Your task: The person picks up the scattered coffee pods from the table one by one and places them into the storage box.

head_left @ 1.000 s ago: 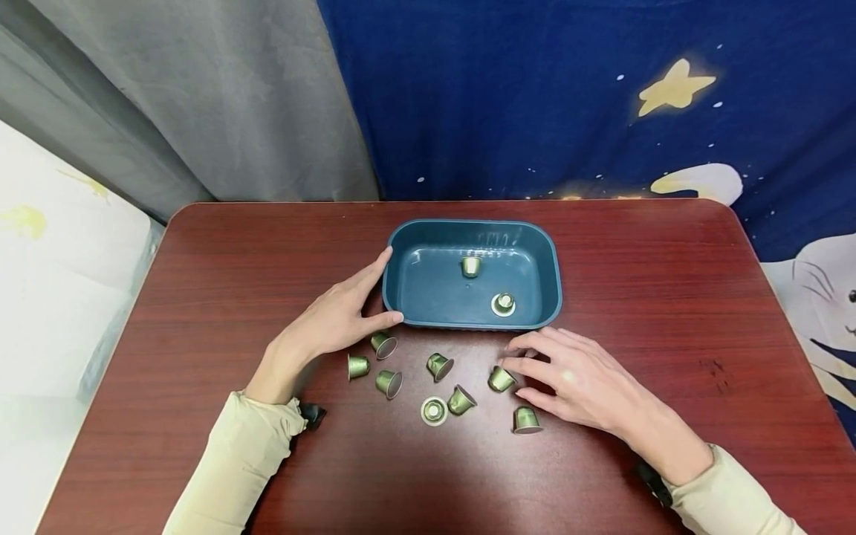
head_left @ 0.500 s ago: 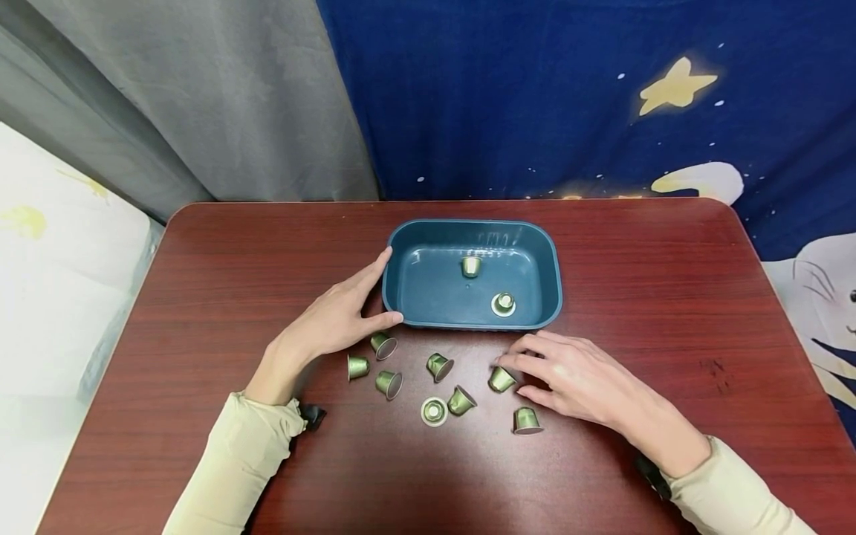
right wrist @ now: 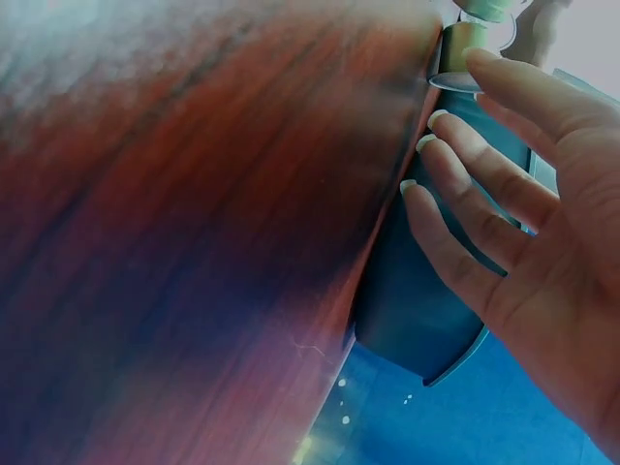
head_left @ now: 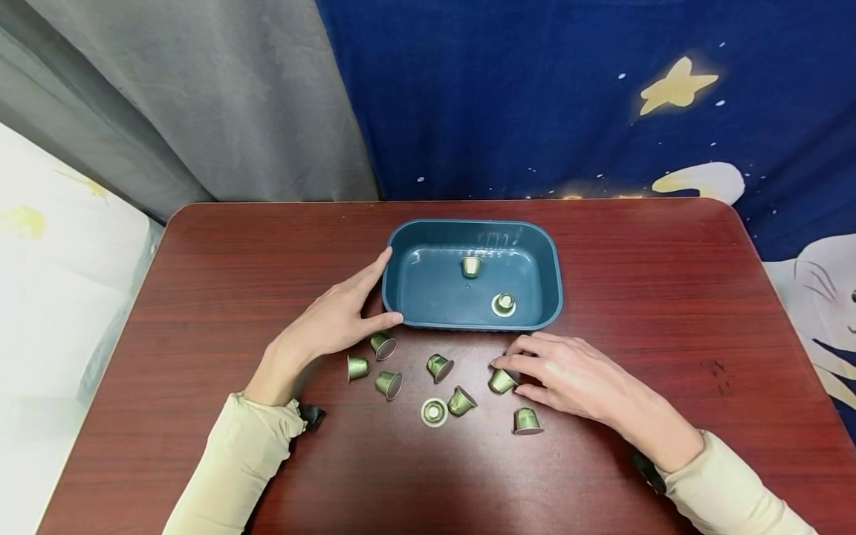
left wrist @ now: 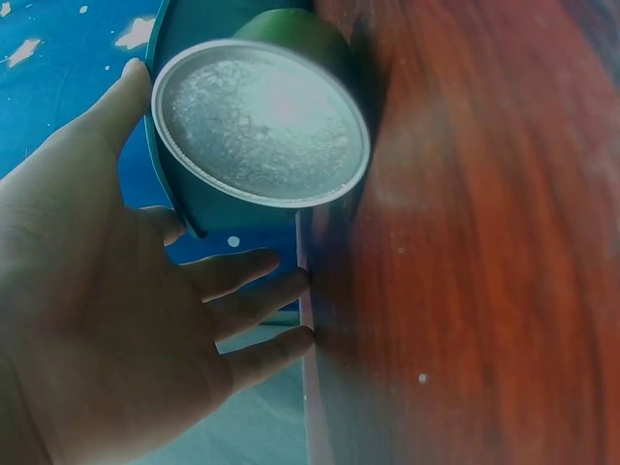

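Observation:
My left hand [head_left: 332,318] lies along the left end of a teal plastic bin [head_left: 435,324], its fingers and thumb spread against the rim. In the left wrist view, the silvery lid of a green coffee capsule [left wrist: 262,124] faces the camera, close to that hand. My right hand [head_left: 568,377] reaches down in front of the bin. Its thumb and index finger pinch a green coffee capsule [head_left: 501,381] that lies tipped on the table. The right wrist view has the thumb tip against this capsule [right wrist: 463,48], with the other fingers extended.
Two capsules sit inside the bin, one upper middle [head_left: 471,267], one lower right [head_left: 504,304]. Several more lie on the brown table [head_left: 234,297], including one nearer the front [head_left: 527,421] by the right hand. Grey and blue curtains [head_left: 508,96] hang behind.
The right hand has shifted slightly left and lower, its thumb and index finger closing about the capsule, which has turned a little. The left hand and bin have not moved.

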Available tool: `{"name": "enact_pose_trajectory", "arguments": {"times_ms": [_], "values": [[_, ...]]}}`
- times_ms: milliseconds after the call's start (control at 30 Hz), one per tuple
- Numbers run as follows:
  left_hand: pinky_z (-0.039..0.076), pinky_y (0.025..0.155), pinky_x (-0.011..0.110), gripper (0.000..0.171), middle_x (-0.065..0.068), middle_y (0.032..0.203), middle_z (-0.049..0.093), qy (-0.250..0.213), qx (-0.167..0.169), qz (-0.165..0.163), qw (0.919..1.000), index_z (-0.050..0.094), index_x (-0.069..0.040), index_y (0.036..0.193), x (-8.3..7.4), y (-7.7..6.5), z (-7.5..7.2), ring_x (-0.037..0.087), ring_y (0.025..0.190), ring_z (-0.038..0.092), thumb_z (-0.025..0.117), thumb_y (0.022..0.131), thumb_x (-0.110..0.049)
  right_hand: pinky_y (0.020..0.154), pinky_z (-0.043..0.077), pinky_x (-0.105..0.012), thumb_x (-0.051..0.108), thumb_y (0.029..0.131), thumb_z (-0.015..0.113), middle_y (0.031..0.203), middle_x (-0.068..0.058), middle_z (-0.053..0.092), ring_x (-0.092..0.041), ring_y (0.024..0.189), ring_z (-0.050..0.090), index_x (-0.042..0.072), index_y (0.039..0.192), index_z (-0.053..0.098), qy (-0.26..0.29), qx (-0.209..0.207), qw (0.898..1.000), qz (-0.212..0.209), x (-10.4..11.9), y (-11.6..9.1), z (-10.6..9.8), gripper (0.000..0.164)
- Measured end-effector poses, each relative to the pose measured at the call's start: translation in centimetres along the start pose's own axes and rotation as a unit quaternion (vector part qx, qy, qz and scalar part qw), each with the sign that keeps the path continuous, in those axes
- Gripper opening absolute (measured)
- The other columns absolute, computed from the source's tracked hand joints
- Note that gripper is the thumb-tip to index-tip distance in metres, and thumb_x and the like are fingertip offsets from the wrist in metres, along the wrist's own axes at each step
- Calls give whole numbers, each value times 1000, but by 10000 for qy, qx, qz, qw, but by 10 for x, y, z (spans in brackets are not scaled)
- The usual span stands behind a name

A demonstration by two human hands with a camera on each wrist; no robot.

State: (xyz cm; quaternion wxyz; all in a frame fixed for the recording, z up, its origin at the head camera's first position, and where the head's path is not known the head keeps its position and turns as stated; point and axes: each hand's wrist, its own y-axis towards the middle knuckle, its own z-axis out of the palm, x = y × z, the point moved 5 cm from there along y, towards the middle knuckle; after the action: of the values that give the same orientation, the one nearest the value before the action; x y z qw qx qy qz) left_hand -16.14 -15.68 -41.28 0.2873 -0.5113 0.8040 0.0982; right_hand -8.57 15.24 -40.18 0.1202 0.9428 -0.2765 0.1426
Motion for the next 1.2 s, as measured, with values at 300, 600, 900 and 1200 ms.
{"name": "enact_pose_trajectory", "arguments": {"times_ms": [300, 600, 900, 1200], "values": [[28, 116, 47, 97, -11, 164, 10, 6, 18, -51, 10000, -4, -40, 158, 0, 0, 1, 15, 149, 21, 54, 87, -72, 82, 54, -36, 26, 83, 80, 108, 9, 63, -11, 101, 60, 22, 118, 71, -112, -28, 9999, -47, -1, 1, 0, 37], [28, 116, 48, 97, -9, 164, 11, 43, 51, -35, 10000, -4, -40, 157, -1, 3, 1, 17, 149, 21, 53, 86, -74, 87, 52, -37, 28, 81, 81, 106, 9, 64, -12, 101, 61, 22, 116, 71, -172, -117, 9998, -64, -1, 0, 1, 36], [28, 116, 47, 97, -9, 164, 12, 27, 40, -58, 10000, -3, -38, 158, -1, 2, 0, 16, 149, 22, 52, 87, -74, 90, 51, -39, 29, 82, 81, 107, 9, 64, -13, 102, 61, 21, 116, 71, -195, -174, 9995, -188, -1, 1, 2, 36], [27, 117, 47, 97, -9, 164, 11, 4, 44, -74, 10000, -4, -40, 157, 0, 0, 1, 15, 149, 21, 52, 86, -74, 92, 50, -38, 28, 81, 81, 113, 11, 63, -13, 106, 61, 22, 114, 71, 7, -243, 9996, -168, 2, 0, -2, 35]]}}
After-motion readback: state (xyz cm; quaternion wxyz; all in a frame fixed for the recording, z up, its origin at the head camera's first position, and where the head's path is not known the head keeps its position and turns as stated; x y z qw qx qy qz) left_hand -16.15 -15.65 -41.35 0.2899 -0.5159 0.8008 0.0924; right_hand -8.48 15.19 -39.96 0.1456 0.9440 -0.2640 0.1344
